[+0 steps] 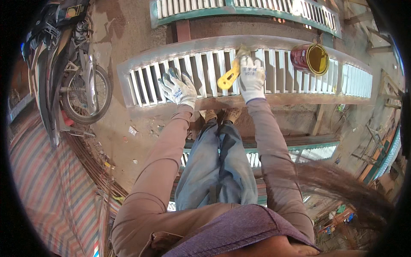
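A long louvred panel (209, 101) lies across in front of me, with a greyish frame and many white slats. My left hand (179, 88), in a white glove with dark fingertips, rests on the slats toward the panel's left end, fingers spread. In a matching glove, my right hand (251, 79) grips a paintbrush (228, 78) with a yellow handle. The handle slants down to the left of the hand. The brush's head lies against the panel's far frame edge, partly covered by my fingers. A red paint can (301, 58) with a yellowish inside sits tilted on the slats to the right.
Another louvred panel with a green frame (192, 16) lies beyond. More slatted pieces (314, 153) are behind my legs. A motorbike (81, 90) stands at left, above a striped tarp (47, 184). Wooden frames (387, 88) and scraps lie along the right.
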The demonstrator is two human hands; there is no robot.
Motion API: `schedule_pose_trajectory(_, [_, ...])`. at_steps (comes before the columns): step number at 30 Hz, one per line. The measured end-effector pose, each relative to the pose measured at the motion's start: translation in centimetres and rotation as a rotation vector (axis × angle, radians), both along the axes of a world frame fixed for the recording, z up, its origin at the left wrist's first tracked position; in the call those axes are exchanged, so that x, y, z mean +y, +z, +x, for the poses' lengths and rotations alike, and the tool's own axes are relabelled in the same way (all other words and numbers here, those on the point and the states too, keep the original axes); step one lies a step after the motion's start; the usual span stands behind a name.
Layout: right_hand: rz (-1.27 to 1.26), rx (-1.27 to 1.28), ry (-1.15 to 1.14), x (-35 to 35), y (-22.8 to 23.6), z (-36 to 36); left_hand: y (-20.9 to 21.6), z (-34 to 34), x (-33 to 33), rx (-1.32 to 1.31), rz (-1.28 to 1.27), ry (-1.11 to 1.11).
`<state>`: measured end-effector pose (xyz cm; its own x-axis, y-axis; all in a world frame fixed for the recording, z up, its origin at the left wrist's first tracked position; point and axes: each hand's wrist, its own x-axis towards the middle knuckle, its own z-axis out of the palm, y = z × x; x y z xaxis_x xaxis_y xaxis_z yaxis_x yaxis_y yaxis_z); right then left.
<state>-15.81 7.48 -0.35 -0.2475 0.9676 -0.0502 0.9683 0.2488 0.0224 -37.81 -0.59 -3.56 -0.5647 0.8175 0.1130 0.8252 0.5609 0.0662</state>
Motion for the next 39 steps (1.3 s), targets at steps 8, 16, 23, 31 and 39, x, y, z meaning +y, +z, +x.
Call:
schedule_pose_trajectory(8, [-0.432,0.223,-0.686,-0.8,1.5,4.4,-0.7,-1.0,0.3,0.065,-0.011,-0.022])
schedule_pose_trajectory(16, [-0.564,1.414,-1.034,3.0,-1.2,6.1,-1.2,-1.2,0.5,0.075,0.003,-0.033])
schedule_pose_trajectory(23, [-0.573,1.079,-0.742,2.0,0.3,8.2,-1.4,-1.6,0.4,0.084,0.033,-0.046])
schedule_pose_trajectory(31, [-0.390,0.655,-0.775,1.0,-1.0,5.5,-1.6,-1.4,0.4,0.086,0.022,-0.065])
schedule_pose_trajectory(39, [-0.390,1.289,-0.854,-7.5,-1.0,5.3,-2.1,-1.6,0.2,0.102,0.067,-0.075])
